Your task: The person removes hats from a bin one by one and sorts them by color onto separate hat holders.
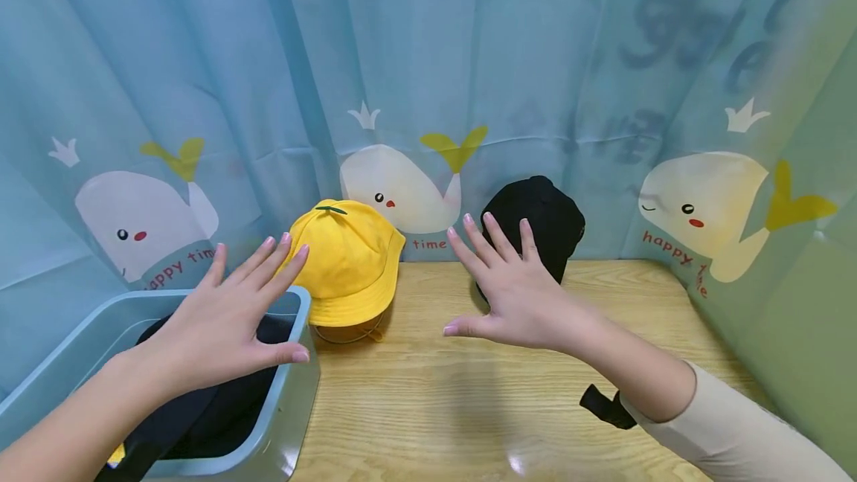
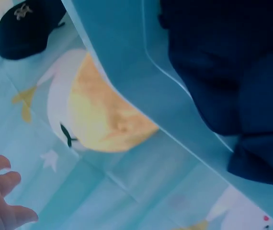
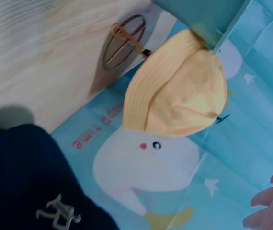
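Bin (image 1: pixel 294 393), dark items (image 1: pixel 234 407) inside, is partly hidden by the left hand (image 1: pixel 230 318), spread and empty; a yellow hat (image 1: pixel 344 262) is placed beside it; the right hand (image 1: pixel 515 296), equally wide, is held before a black cap (image 1: pixel 545 218). No grasp seems begun; fingers would need to be curled.

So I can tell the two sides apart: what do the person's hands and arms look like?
The left hand and right hand show no gloves or rings. On the right, a pale beige sleeve shows, with a black strap by its cuff.
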`<action>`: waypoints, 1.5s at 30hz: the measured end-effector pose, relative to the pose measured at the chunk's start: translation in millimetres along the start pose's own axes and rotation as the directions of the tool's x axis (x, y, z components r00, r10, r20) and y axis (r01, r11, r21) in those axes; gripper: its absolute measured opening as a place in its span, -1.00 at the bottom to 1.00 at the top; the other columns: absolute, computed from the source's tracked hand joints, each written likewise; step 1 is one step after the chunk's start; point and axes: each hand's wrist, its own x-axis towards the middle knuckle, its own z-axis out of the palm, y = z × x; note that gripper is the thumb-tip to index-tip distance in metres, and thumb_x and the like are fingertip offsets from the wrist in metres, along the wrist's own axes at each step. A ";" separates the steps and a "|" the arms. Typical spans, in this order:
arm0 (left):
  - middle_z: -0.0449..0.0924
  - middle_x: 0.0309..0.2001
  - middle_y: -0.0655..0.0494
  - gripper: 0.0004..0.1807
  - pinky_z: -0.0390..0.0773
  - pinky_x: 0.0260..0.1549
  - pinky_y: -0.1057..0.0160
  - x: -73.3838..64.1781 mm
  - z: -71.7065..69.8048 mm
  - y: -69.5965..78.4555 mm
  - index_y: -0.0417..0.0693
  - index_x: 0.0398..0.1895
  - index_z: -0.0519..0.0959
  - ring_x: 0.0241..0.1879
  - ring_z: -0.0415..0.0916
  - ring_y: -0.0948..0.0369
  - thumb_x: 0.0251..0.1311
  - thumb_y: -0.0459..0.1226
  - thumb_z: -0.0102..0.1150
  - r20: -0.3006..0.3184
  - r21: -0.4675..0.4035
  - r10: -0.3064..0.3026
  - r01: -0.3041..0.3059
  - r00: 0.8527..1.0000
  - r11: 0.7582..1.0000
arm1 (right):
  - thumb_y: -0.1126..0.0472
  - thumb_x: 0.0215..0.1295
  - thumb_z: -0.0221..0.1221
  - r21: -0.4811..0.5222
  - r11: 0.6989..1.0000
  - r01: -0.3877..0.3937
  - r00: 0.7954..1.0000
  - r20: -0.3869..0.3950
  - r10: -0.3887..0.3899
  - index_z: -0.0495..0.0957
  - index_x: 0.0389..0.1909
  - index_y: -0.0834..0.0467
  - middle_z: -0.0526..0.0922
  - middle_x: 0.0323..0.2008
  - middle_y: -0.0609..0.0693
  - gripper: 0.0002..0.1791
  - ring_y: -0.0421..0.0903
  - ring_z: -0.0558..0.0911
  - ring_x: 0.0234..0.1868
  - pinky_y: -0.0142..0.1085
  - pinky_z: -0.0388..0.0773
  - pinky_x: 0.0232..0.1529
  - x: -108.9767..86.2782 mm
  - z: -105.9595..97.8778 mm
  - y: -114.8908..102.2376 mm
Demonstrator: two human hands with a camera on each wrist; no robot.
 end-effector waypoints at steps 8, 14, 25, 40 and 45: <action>-0.23 0.52 -0.05 0.22 -0.57 0.31 -0.22 -33.7 1.2 -28.4 0.09 0.52 -0.23 0.50 -0.44 0.15 -0.09 0.28 0.23 -0.096 0.016 -0.032 0.034 0.995 0.999 | -0.59 0.04 -0.09 0.016 0.999 0.050 0.999 -0.014 -0.050 -0.30 0.50 -0.03 -0.32 0.50 0.03 0.17 0.06 -0.39 0.49 0.26 -0.51 0.33 13.4 1.7 -23.0; -0.34 0.52 0.03 0.26 -0.61 0.28 -0.24 -55.0 -0.3 -45.5 0.09 0.52 -0.29 0.48 -0.51 0.20 -0.11 0.28 0.25 -0.109 0.007 -0.100 0.101 0.989 0.995 | -0.59 0.02 -0.08 0.027 0.996 0.088 0.996 -0.014 -0.088 -0.33 0.50 -0.03 -0.35 0.50 0.03 0.19 0.03 -0.43 0.48 0.25 -0.53 0.32 24.4 -0.1 -42.7; -0.48 0.51 0.06 0.32 -0.66 0.25 -0.25 -93.1 11.7 -73.6 0.06 0.51 -0.34 0.43 -0.65 0.34 -0.17 0.35 0.20 -0.141 0.101 -0.175 0.190 0.974 0.977 | -0.58 0.03 -0.07 0.061 0.983 0.175 0.985 0.000 -0.175 -0.35 0.50 -0.04 -0.43 0.49 0.00 0.19 0.02 -0.51 0.46 0.24 -0.53 0.33 39.1 -0.9 -74.3; -0.54 0.48 0.31 0.26 -0.62 0.29 -0.20 -145.4 41.3 -112.3 0.15 0.51 -0.35 0.46 -0.63 0.17 -0.11 0.35 0.17 -0.215 -0.004 -0.217 0.222 0.952 0.975 | -0.64 0.03 -0.21 0.025 0.957 0.289 0.954 0.071 -0.290 -0.44 0.49 -0.12 -0.45 0.50 -0.02 0.16 0.04 -0.52 0.46 0.22 -0.53 0.34 58.5 11.1 -134.2; -0.66 0.45 0.35 0.22 -0.68 0.27 -0.19 -161.0 61.2 -124.9 0.16 0.49 -0.45 0.43 -0.74 0.20 -0.02 0.37 0.07 -0.157 0.026 -0.243 0.250 0.957 0.968 | -0.63 0.04 -0.21 0.052 0.953 0.298 0.948 0.099 -0.302 -0.47 0.48 -0.15 -0.47 0.49 -0.06 0.15 0.02 -0.51 0.47 0.21 -0.51 0.35 59.6 19.7 -144.8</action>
